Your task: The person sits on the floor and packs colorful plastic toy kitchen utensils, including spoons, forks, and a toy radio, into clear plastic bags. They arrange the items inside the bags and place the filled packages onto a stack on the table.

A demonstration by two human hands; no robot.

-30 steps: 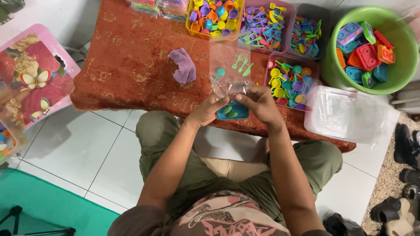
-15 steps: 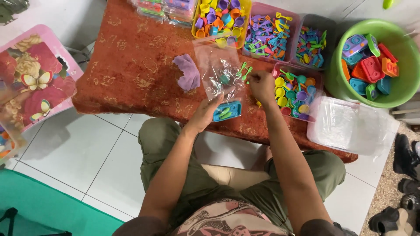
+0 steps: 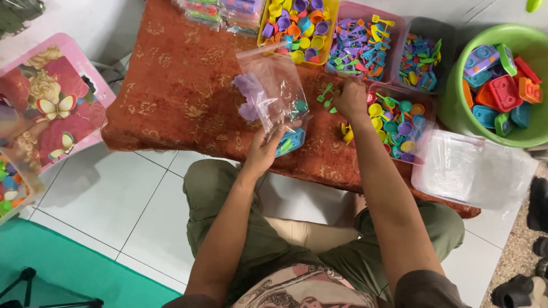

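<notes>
Left hand: grip pinches clear plastic bag, held up over the red-clothed desk.
Right hand: grip closed on small green toy utensils, beside pink tray w/ coloured toy pieces.
Purple toy: seen behind bag.

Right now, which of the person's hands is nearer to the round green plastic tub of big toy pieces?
The right hand. It reaches over the red cloth near the small green toy utensils, closer to the green tub. The left hand holds the clear plastic bag, farther away.
</notes>
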